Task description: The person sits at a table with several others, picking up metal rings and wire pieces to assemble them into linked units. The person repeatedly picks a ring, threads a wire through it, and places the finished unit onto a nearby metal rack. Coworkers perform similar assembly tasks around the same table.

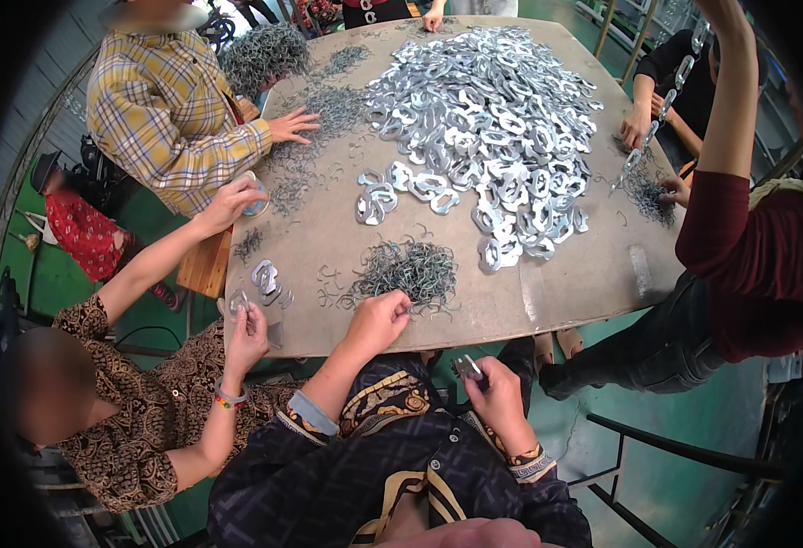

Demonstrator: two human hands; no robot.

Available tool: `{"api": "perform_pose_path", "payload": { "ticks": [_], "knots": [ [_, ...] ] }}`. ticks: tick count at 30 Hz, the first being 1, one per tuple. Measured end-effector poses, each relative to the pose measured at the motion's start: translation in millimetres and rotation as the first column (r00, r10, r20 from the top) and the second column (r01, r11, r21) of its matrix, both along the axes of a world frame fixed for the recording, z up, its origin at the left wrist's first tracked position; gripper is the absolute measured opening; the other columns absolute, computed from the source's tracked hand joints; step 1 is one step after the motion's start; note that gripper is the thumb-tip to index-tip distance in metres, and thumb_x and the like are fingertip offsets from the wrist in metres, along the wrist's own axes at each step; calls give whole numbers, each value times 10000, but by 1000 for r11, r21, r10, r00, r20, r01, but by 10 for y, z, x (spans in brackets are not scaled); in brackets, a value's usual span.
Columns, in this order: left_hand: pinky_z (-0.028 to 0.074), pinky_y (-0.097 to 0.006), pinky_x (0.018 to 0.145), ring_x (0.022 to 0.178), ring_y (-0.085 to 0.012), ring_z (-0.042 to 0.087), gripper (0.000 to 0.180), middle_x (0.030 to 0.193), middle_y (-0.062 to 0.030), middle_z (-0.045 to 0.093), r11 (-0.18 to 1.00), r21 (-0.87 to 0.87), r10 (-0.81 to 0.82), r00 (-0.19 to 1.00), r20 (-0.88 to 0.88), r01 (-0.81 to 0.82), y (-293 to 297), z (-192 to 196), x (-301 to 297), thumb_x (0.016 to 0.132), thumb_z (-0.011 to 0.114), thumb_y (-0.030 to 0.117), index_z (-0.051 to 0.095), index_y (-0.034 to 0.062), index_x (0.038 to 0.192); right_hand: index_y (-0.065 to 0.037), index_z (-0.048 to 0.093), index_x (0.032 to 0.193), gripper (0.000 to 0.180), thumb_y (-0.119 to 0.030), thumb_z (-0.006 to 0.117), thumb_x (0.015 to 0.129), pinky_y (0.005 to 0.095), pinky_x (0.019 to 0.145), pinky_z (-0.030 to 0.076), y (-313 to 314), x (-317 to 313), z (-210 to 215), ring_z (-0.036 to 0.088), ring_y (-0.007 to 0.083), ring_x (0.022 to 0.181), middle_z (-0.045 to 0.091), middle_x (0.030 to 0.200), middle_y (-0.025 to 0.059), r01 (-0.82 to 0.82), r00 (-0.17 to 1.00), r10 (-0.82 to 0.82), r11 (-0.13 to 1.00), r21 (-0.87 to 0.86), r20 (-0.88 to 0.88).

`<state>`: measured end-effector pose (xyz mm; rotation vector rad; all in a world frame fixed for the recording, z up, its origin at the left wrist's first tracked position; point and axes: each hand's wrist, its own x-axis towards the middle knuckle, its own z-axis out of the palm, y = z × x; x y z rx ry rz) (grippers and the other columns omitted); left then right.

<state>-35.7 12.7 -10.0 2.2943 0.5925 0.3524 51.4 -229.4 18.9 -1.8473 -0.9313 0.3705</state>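
Observation:
My left hand rests at the near edge of a pile of small curved metal hooks, its fingers pinched together. Whatever lies between those fingertips is too small to make out. Off the table's front edge, in front of my body, my right hand is closed on a small shiny metal piece. Only the end of that piece shows between thumb and fingers; its full shape is hidden. Beyond the hooks spreads a large heap of silver oval metal links, with several loose links at its near left.
A brown-topped table carries everything. On the left, a person's hands hold a link, near more links; beyond, a plaid-sleeved hand touches scattered hooks. At right, a person in dark red stands beside a hanging chain.

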Motion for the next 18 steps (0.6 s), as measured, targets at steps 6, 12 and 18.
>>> {"api": "perform_pose_path", "payload": {
  "ticks": [6, 12, 18],
  "knots": [
    [501, -243, 597, 646, -111, 638, 143, 738, -38, 669, 997, -75, -13, 997, 75, 18, -16, 67, -71, 751, 759, 6, 676, 18, 867, -10, 579, 855, 160, 19, 700, 756, 389, 621, 480, -36, -55, -37, 610, 354, 699, 583, 743, 155, 6, 999, -7, 1000, -21, -37],
    [512, -205, 621, 701, -82, 662, 132, 816, -53, 704, 684, -685, -166, 968, 186, 249, -413, 179, -106, 792, 770, -5, 651, 8, 849, -13, 582, 903, 186, -10, 717, 775, 383, 628, 493, 21, -74, -77, 628, 349, 713, 608, 760, 162, 22, 999, -24, 999, -41, -36],
    [416, -239, 518, 581, -53, 505, 151, 705, -7, 607, 786, -485, -293, 922, 251, 383, -699, 254, -51, 742, 802, 51, 661, 13, 781, -14, 581, 909, 219, -14, 749, 768, 326, 613, 508, 19, -69, -112, 664, 268, 684, 640, 759, 139, 35, 999, -35, 999, -22, 2]
  ]
}}
